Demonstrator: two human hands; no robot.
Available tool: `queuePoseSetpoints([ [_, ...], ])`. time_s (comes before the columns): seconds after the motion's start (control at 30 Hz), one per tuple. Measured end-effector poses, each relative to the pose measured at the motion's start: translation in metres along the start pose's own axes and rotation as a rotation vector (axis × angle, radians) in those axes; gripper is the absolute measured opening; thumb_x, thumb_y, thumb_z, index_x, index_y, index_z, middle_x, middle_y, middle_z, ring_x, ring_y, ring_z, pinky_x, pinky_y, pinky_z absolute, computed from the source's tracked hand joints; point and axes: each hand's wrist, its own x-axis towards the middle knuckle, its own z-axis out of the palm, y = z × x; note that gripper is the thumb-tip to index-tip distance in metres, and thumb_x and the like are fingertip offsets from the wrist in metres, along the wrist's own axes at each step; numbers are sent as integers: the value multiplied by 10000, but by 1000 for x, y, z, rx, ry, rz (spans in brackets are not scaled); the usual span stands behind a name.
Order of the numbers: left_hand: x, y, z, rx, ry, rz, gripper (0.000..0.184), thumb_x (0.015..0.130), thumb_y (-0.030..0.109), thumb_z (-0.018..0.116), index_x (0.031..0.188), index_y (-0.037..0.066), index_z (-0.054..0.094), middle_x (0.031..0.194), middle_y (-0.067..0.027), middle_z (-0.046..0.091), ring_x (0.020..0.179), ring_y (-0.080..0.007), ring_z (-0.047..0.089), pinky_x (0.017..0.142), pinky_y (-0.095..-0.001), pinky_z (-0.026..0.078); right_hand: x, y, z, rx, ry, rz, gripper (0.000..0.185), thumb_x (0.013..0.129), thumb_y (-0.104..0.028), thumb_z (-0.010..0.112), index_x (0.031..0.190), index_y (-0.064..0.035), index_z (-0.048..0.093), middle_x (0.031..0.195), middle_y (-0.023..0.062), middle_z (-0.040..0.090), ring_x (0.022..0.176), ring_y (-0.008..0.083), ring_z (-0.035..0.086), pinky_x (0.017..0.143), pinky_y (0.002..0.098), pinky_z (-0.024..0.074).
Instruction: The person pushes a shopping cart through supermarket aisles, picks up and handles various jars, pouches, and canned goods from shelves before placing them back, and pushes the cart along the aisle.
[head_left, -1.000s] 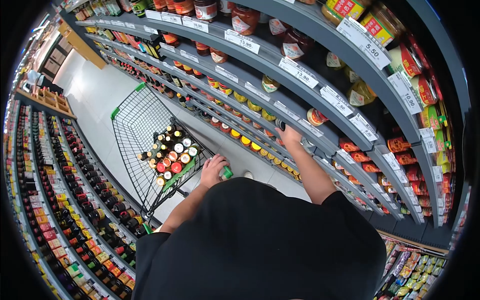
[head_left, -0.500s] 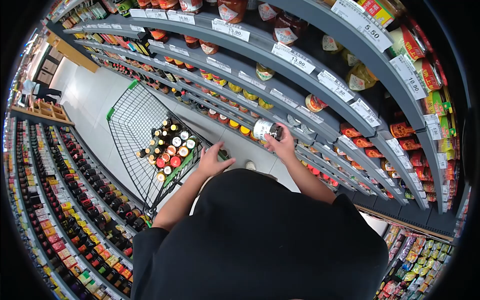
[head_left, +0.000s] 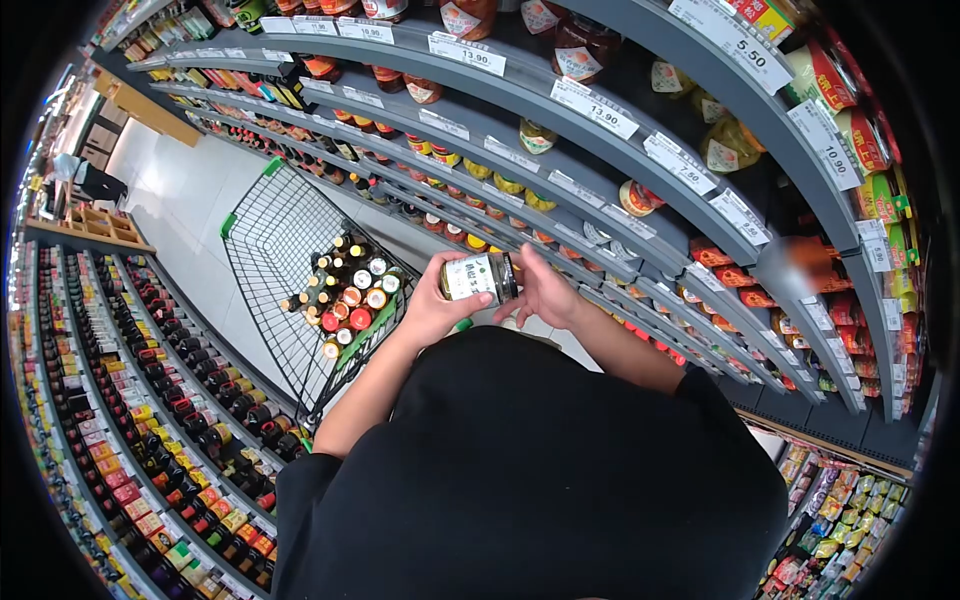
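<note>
A glass jar [head_left: 470, 277] with a white label and dark lid lies sideways in front of my body. My left hand [head_left: 432, 303] is wrapped round its label end. Beside the lid is my right hand [head_left: 545, 295], its fingers apart; whether a fingertip touches the lid I cannot tell. Left of the hands stands a wire shopping cart [head_left: 262, 255] with green corners. Dark bottles [head_left: 345, 245] and jars with red and white lids [head_left: 351, 296] are grouped at its near end.
Shelves [head_left: 520, 75] of jars and packets with price tags curve along the right. Shelves of bottles [head_left: 190, 400] line the left. Tiled floor [head_left: 180, 190] runs ahead. A person [head_left: 90, 175] stands at the far left, near a wooden rack [head_left: 100, 228].
The jar has gone from the shelf side in my right hand to the middle, into my left hand. My right hand has let go and opened.
</note>
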Motion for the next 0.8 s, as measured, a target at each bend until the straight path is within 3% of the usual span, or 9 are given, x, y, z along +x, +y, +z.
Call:
queuePoseSetpoints([
  [0.1, 9, -13, -6, 343, -16, -23, 699, 808, 166, 835, 1346, 48, 405, 1136, -81, 606, 980, -145, 610, 830, -292, 531, 15, 27, -13, 145, -5, 69, 546, 1020, -512, 441, 1402, -122, 427, 1188, 144, 643, 880, 281, 727, 523, 284, 554],
  [0.17, 9, -21, -8, 284, -61, 16, 756, 802, 201, 840, 1384, 51, 381, 1188, -124, 594, 1008, -161, 610, 839, -306, 530, 12, 26, -15, 291, 79, 74, 528, 946, -279, 683, 1365, -101, 415, 1112, 131, 665, 823, 267, 733, 544, 274, 567],
  [0.2, 7, -26, -10, 230, -100, 49, 813, 797, 236, 844, 1421, 54, 356, 1240, -167, 583, 1036, -176, 611, 849, -321, 529, 9, 27, -17, 287, 81, 72, 528, 946, -279, 683, 1365, -101, 415, 1112, 131, 665, 823, 267, 733, 544, 274, 567],
  [0.3, 5, -79, -45, 688, -31, 161, 829, 777, 296, 830, 1448, 78, 394, 1381, -207, 512, 1202, -325, 563, 975, -408, 483, 13, 36, -35, -58, 483, -318, 639, 856, -121, 774, 1366, -61, 394, 1107, 124, 662, 764, 207, 722, 535, 256, 560],
  [0.33, 2, -101, -60, 1037, 16, 265, 800, 772, 315, 820, 1432, 86, 430, 1437, -212, 475, 1292, -386, 509, 1036, -441, 448, 18, 42, -55, -235, 586, -383, 695, 817, -181, 815, 1372, -58, 416, 1143, 134, 650, 869, 225, 711, 664, 318, 589],
  [0.4, -18, -150, -89, 1045, 42, 233, 746, 789, 362, 780, 1409, 94, 463, 1479, -194, 438, 1361, -399, 420, 1093, -478, 371, 30, 55, -100, -805, 891, -692, 742, 762, -228, 852, 1361, -51, 452, 1156, 146, 649, 1022, 265, 673, 856, 372, 555],
  [0.5, -44, -191, -103, 1140, 68, 151, 680, 822, 449, 703, 1381, 119, 504, 1536, -156, 390, 1459, -378, 290, 1163, -540, 242, 26, 40, -119, -878, 993, -636, 760, 722, -262, 866, 1344, -55, 482, 1182, 163, 638, 1135, 315, 620, 976, 391, 487],
  [0.67, -52, -199, -101, 1287, 59, 44, 563, 842, 526, 629, 1284, 179, 592, 1500, -101, 449, 1485, -318, 268, 1183, -585, 127, 39, 41, -138, -1194, 1050, -723, 741, 741, -299, 843, 1343, -74, 474, 1238, 200, 602, 1060, 398, 634, 909, 444, 525],
  [0.8, -56, -192, -101, 1247, 90, 75, 498, 828, 502, 651, 1206, 178, 641, 1446, -95, 500, 1473, -317, 291, 1186, -578, 122, 53, 38, -150, -1287, 1276, -441, 643, 768, -412, 797, 1230, -63, 518, 1155, 261, 612, 891, 447, 656, 749, 534, 545],
])
